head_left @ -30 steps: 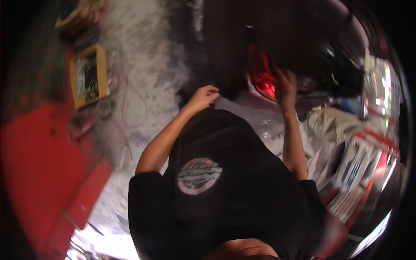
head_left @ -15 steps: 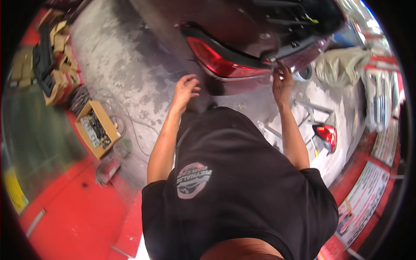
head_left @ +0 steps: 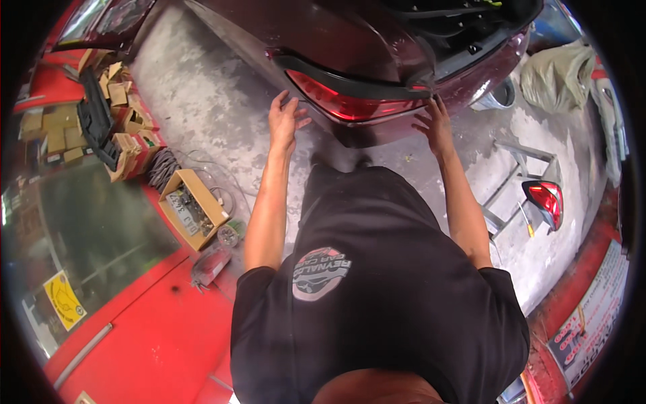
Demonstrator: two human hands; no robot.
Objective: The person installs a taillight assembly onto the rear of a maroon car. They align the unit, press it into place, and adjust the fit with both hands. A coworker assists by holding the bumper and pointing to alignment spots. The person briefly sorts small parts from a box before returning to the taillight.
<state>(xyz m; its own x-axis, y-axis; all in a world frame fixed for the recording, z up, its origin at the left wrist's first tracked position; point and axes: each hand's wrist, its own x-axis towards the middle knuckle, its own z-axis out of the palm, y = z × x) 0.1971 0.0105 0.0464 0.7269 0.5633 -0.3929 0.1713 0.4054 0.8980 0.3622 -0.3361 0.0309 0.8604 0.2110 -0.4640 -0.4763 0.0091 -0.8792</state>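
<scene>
A long red tail light [head_left: 350, 104] with a black upper trim sits in the rear corner of a dark maroon car [head_left: 343, 40]. My left hand [head_left: 285, 122] is raised beside its left end, fingers apart and nothing in them. At the other end, my right hand [head_left: 437, 128] has its fingertips against or very close to the tip of the light. The fingers of that hand are spread and hold nothing that I can see. The car's rear opening [head_left: 464, 47] lies beyond the right hand.
To the right, a metal frame [head_left: 531, 151], another tail light [head_left: 546, 202] and a yellow-handled screwdriver [head_left: 527, 221] lie on the floor. A bucket [head_left: 499, 95] and a large sack [head_left: 555, 77] stand farther off. Left are an open cardboard box [head_left: 217, 210] of parts and a red car [head_left: 134, 330].
My right hand's fingers have gone from a bent pinch at the light's tip to a looser spread. My left hand has risen closer to the light. The whole view has shifted.
</scene>
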